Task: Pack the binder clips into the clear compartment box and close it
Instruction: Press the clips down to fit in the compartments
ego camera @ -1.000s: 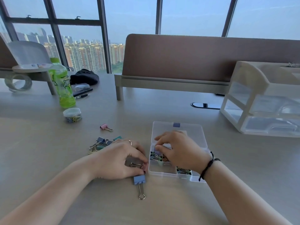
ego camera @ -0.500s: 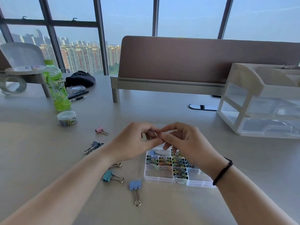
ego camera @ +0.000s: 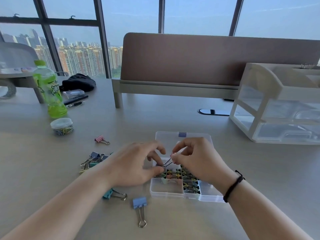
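Right hand (ego camera: 195, 160): black cord on wrist, fingertips pinching pink binder clip (ego camera: 171, 156) by its body, above far part of clear compartment box (ego camera: 173, 193)
Left hand (ego camera: 136, 166): thumb and forefinger pinching wire handles of same clip
Clear compartment box: open, near middle of desk (ego camera: 259, 179), lid (ego camera: 174, 135) laid flat behind; middle compartments packed with small coloured clips, near-left compartment almost bare
Loose on desk, left of box: blue binder clip (ego camera: 140, 203) nearest front edge; teal binder clip (ego camera: 108, 194) beside left wrist; small heap of clips (ego camera: 93, 160) farther left; pink clip (ego camera: 99, 139) beyond
Toward far-left corner: round tub of paper clips (ego camera: 61, 126), green bottle (ego camera: 48, 90), pens (ego camera: 74, 102)
Right edge: white drawer unit (ego camera: 280, 104)
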A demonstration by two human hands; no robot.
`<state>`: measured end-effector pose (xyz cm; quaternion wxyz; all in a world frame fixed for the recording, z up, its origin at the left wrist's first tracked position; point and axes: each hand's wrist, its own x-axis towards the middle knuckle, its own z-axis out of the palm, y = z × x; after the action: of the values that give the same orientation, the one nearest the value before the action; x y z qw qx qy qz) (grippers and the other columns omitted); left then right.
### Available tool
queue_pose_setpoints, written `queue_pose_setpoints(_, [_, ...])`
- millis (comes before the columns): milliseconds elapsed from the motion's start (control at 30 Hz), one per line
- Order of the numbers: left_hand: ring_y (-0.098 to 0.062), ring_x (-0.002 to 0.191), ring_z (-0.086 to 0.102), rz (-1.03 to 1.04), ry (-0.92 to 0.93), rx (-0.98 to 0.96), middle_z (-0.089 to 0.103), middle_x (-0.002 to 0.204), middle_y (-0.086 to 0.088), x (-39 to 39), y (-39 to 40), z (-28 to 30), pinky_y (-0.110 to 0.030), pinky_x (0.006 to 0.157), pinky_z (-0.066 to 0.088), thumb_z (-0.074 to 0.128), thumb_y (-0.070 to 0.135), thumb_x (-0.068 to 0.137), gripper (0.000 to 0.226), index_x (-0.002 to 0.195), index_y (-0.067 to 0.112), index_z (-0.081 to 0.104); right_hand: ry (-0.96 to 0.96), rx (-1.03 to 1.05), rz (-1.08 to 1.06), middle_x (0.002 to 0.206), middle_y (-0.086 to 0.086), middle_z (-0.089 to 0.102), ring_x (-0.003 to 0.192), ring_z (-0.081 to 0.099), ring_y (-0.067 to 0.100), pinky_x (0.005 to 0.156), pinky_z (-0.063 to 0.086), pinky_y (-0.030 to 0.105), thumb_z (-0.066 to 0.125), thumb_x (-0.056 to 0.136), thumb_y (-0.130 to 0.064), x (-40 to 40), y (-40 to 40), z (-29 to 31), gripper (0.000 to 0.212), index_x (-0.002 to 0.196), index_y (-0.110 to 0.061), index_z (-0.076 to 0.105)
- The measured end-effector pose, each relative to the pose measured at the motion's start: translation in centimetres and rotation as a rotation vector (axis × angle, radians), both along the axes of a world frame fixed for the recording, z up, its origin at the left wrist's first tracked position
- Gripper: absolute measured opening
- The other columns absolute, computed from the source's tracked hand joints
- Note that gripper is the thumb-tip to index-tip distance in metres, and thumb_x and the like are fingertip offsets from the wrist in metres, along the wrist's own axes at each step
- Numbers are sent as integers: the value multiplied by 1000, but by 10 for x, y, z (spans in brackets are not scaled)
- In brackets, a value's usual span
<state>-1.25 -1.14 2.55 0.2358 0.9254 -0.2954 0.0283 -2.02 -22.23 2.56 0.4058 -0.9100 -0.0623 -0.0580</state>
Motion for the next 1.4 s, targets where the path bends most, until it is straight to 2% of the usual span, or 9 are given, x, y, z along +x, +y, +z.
queue_pose_setpoints(133, [9, 99, 57, -24, -31, 23, 67, 100, 31, 3, -1, -2, -25, 87, 50, 64, 53, 88, 30, 113, 39, 55, -32, -68, 19, 72, -7, 72, 65, 64, 1, 63, 54, 26, 71, 84, -37, -2, 1, 1, 15, 98, -34, 67])
queue_pose_setpoints(267, [6, 92, 59, -49, -72, 22, 68, 92, 25, 4, -2, -4, -26, 80, 52, 64, 51, 88, 24, 107, 35, 61, -56, -139, 34, 70, -12, 69, 59, 56, -7, 56, 40, 13, 68, 86, -37, -5, 3, 1, 10, 96, -35, 70])
queue_pose_setpoints(500, [2, 83, 60, -61, -125, 20, 67, 87, 21, 4, -2, -9, -27, 74, 52, 55, 59, 86, 34, 107, 35, 68, -105, -227, 25, 79, -19, 66, 64, 52, -10, 56, 35, 7, 65, 88, -39, -6, 3, 2, 17, 99, -30, 73])
queue_pose_setpoints(633, [0, 83, 59, -81, -114, 26, 64, 87, 20, 4, -3, -7, -28, 74, 51, 57, 55, 89, 30, 103, 34, 74, -132, -384, 92, 93, -20, 55, 72, 43, -8, 64, 35, 13, 61, 90, -40, -8, 3, 3, 15, 97, -31, 71])
queue_pose_setpoints(800, [-1, 87, 60, -81, -83, 17, 63, 93, 21, 3, -3, -7, -28, 77, 51, 59, 53, 89, 30, 104, 33, 76, -135, -373, 113, 94, -20, 52, 69, 42, -6, 65, 34, 18, 59, 89, -27, -6, 0, 5, 16, 92, -34, 72])
queue_pose_setpoints(1033, [4, 85, 59, -65, -129, 10, 64, 93, 28, 4, 3, -4, -21, 73, 50, 61, 56, 88, 35, 111, 33, 73, -98, -478, 150, 95, -15, 56, 84, 53, 5, 74, 51, 33, 53, 88, -15, -10, 0, 10, 28, 84, -29, 77])
queue_pose_setpoints(1133, [2, 81, 60, -31, -178, -2, 68, 88, 24, 4, 12, 1, -12, 68, 44, 65, 42, 89, 23, 107, 31, 75, -101, -525, 144, 95, -16, 56, 82, 54, 6, 72, 52, 32, 51, 89, -17, -12, 0, 12, 28, 85, -29, 76])
queue_pose_setpoints(1233, [-2, 82, 61, -7, -190, -23, 68, 86, 22, 3, 17, 4, -15, 67, 46, 65, 35, 89, 18, 104, 35, 76, -114, -561, 131, 95, -15, 56, 81, 56, 9, 72, 53, 34, 49, 88, -18, -12, 3, 11, 27, 83, -27, 74])
queue_pose_setpoints(1400, [1, 96, 54, -22, -56, 63, 56, 99, 22, 3, 16, 1, -25, 80, 45, 48, 60, 90, 32, 114, 50, 66, -115, -555, 165, 99, -14, 55, 86, 54, 10, 75, 52, 36, 48, 89, -20, -12, 4, 8, 25, 86, -29, 71])
